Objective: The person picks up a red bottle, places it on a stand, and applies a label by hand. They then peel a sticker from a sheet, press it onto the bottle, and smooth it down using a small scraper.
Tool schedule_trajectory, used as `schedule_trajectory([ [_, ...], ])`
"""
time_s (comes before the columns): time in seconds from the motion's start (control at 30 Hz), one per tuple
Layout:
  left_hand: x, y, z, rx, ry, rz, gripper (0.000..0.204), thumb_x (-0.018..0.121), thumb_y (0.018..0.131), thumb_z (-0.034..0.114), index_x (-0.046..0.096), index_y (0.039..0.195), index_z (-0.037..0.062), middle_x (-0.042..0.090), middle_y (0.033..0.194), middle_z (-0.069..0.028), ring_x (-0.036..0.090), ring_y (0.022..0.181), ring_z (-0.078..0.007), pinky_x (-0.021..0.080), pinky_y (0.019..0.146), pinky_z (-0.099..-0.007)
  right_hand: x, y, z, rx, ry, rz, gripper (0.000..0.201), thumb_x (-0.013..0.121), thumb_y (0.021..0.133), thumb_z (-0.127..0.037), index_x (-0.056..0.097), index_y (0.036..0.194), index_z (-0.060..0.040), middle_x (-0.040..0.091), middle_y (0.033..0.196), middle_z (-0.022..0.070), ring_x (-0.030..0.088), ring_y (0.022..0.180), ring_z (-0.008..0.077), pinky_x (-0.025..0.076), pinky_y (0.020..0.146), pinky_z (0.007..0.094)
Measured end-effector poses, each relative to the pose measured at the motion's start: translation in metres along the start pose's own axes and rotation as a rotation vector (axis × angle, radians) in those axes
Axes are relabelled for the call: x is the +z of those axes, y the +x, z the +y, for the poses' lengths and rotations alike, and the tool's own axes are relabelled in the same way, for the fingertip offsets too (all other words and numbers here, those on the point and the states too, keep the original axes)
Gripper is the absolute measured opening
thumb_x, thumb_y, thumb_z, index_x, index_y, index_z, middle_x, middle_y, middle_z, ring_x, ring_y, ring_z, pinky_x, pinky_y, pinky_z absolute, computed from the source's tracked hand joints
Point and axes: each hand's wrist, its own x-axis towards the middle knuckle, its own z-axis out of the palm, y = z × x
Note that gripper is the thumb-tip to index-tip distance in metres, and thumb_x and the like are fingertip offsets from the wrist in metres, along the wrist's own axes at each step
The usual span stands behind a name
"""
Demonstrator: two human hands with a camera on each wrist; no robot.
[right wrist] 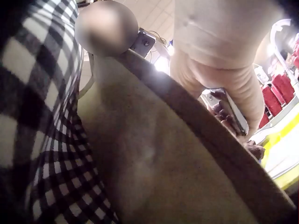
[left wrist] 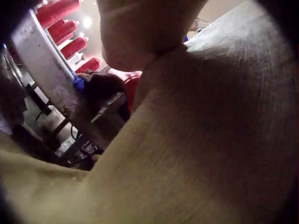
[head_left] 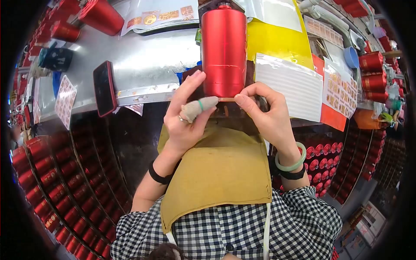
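Red can lies on the counter, long axis pointing away (base nearest). Both hands pinch its near rim: left hand, right hand.

Checked shirt, tan apron — green bangle, black wristbands.

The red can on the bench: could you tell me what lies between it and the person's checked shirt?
In the head view, both hands, left and right, at the red can base, then the tan apron, before the checked shirt.
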Motion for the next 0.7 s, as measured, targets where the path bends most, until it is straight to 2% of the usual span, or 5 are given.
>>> schedule_trajectory([
  [0.1,0.004,0.001,-0.005,0.134,0.121,-0.010,0.032,0.085,0.077,0.002,0.080,0.107,0.0090,0.069,0.133,-0.0181,0.064,0.127,-0.0376,0.049,0.110,-0.0488,0.000,0.001,0.000,-0.013,-0.001,-0.001,0.019,0.073,0.093,-0.016,0.074,0.096,0.0027,0.073,0.088,0.0110,0.067,0.083,0.0177,0.052,0.078,0.0311],
  [0.37,0.008,0.016,-0.007,0.310,0.272,-0.031,0.021,0.082,0.080,0.001,0.080,0.101,0.0043,0.072,0.125,-0.0180,0.066,0.122,-0.0383,0.058,0.100,-0.0459,-0.003,0.001,-0.003,-0.056,-0.057,-0.002,0.020,0.074,0.093,-0.017,0.074,0.094,0.0028,0.073,0.087,0.0120,0.068,0.082,0.0189,0.052,0.077,0.0318],
  [0.43,0.012,0.016,-0.009,0.312,0.226,-0.005,0.018,0.081,0.082,0.001,0.079,0.100,0.0027,0.074,0.121,-0.0179,0.067,0.120,-0.0388,0.060,0.096,-0.0443,-0.005,0.001,0.002,-0.115,-0.073,0.002,0.017,0.074,0.097,-0.016,0.069,0.092,-0.0007,0.057,0.074,-0.0050,0.048,0.069,0.0027,0.036,0.062,0.0217],
  [0.53,0.018,0.012,-0.005,0.202,0.187,0.080,0.012,0.079,0.083,-0.002,0.077,0.094,0.0004,0.075,0.115,-0.0173,0.069,0.115,-0.0401,0.063,0.090,-0.0421,-0.010,0.000,0.003,-0.048,-0.026,-0.018,0.017,0.074,0.096,-0.016,0.070,0.092,-0.0003,0.058,0.074,-0.0044,0.048,0.069,0.0033,0.036,0.063,0.0219],
  [0.7,0.014,0.024,-0.001,0.455,0.335,0.011,0.020,0.083,0.076,-0.006,0.077,0.093,0.0016,0.075,0.116,-0.0167,0.072,0.109,-0.0366,0.062,0.091,-0.0406,-0.017,0.001,0.009,-0.103,-0.083,0.023,0.017,0.074,0.096,-0.015,0.070,0.091,0.0006,0.060,0.076,-0.0037,0.047,0.069,0.0038,0.037,0.063,0.0223],
])
